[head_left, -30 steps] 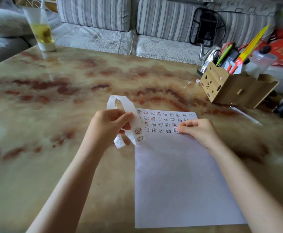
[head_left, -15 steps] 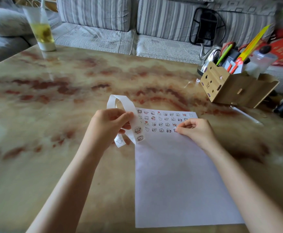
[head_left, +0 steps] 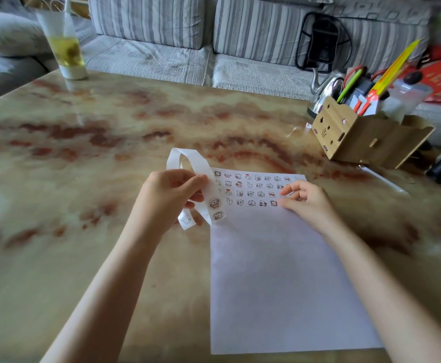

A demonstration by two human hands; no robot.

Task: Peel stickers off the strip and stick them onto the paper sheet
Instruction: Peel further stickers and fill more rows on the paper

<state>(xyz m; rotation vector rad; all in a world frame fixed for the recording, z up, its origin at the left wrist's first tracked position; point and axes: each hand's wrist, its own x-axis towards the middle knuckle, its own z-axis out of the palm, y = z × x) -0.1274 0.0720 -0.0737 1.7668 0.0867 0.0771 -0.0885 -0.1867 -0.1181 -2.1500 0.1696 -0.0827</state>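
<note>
We have the paper sheet (head_left: pixel 279 271) flat on the surface (head_left: pixel 83 179) before us, slightly right of centre, with rows of stickers (head_left: pixel 250 189) across its far end. The strip (head_left: pixel 188 158) loops over the sheet's far-left corner, held in our left grip (head_left: pixel 172 192). Our right grip (head_left: pixel 308 200) rests at the far-right corner. Far right stands a box (head_left: pixel 365 137) of pens, with a kettle (head_left: pixel 321 93) just behind. A cup (head_left: pixel 67 48) sits far left, and the sofa (head_left: pixel 148 56) lies beyond.
</note>
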